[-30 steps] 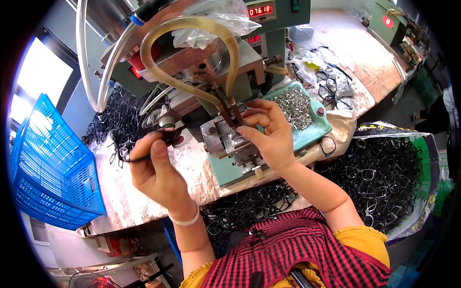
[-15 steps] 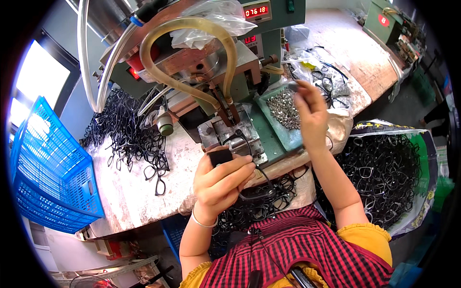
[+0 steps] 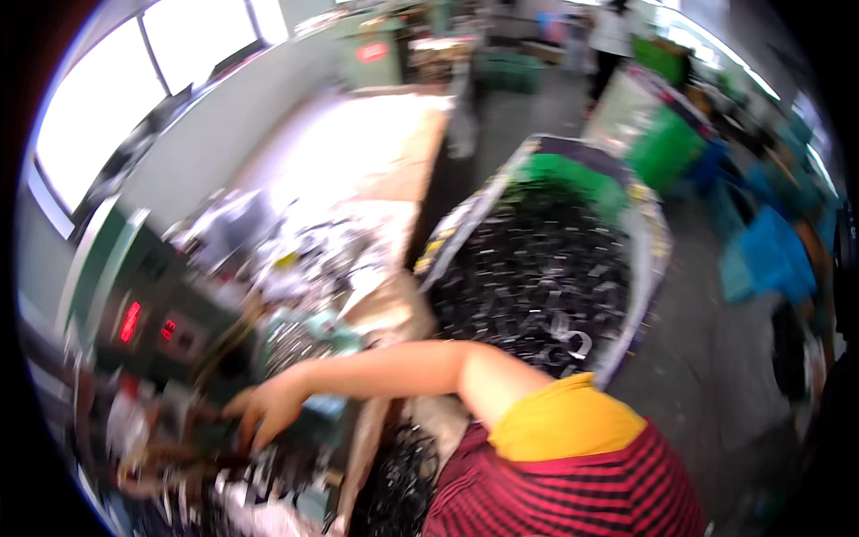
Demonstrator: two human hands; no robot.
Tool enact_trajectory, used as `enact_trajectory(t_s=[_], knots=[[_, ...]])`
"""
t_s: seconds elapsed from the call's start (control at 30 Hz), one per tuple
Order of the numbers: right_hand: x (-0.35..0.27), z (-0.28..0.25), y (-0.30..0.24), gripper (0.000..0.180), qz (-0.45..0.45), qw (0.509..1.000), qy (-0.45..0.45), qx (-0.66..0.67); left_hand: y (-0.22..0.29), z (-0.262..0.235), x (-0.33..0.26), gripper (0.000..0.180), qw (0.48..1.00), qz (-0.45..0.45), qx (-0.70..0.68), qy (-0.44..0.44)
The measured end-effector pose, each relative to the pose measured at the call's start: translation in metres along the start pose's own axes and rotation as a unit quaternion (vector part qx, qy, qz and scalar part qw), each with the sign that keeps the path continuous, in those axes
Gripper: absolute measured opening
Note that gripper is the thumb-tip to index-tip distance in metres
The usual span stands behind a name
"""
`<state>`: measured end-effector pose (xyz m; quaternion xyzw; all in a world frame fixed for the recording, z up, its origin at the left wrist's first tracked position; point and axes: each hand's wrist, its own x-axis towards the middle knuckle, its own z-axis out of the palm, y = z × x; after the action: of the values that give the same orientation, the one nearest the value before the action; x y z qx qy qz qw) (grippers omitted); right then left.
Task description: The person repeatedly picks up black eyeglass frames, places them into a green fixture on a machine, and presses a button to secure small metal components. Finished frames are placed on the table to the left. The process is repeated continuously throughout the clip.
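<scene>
The picture is smeared by motion. My right arm reaches leftward across the green tray of small metal parts (image 3: pixel 300 345). Its hand (image 3: pixel 268 407) hangs beside the green machine (image 3: pixel 148 304), which has red lit displays, above the machine's work area. The fingers look apart and bent downward; I make out nothing between them. A pale pinkish patch at the lower edge may be my left hand, but its fingers cannot be made out. Below my right forearm lie black glasses frames (image 3: pixel 403 479), in a heap close to the red-checked apron.
A large open sack (image 3: pixel 658 233) full of black glasses frames stands right of the table (image 3: pixel 358 143). Plastic bags (image 3: pixel 237 219) lie on the table. Farther off are another green machine (image 3: pixel 371 54), a standing person (image 3: pixel 611 40) and blue bags (image 3: pixel 774 255).
The view has swung far to the right, so the machine now sits at lower left. My right hand has gone from over the tray to beside the machine. My left hand no longer shows clearly.
</scene>
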<state>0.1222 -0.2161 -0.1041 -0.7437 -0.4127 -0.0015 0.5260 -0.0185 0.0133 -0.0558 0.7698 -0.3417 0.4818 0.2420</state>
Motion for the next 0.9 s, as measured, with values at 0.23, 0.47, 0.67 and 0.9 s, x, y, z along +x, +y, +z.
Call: enact_trajectory(t_s=[0.23, 0.47, 0.67, 0.9], knots=[[0.033, -0.003, 0.003, 0.034, 0.058, 0.995, -0.075, 0.039, 0.0, 0.022, 0.002, 0.021, 0.99, -0.084, -0.094, -0.059], [0.025, 0.002, 0.011, 0.031, 0.066, 0.987, -0.021, 0.145, -0.031, 0.054, -0.011, 0.019, 0.932, -0.186, -0.17, -0.262], [0.051, 0.006, 0.032, 0.04, 0.079, 0.991, -0.052, 0.093, -0.086, 0.049, -0.034, 0.018, 0.869, -0.313, -0.148, -0.352], [0.06, -0.002, 0.018, 0.035, 0.017, 0.982, -0.132, 0.136, -0.191, -0.046, -0.105, 0.017, 0.785, -0.497, -0.09, -0.359]])
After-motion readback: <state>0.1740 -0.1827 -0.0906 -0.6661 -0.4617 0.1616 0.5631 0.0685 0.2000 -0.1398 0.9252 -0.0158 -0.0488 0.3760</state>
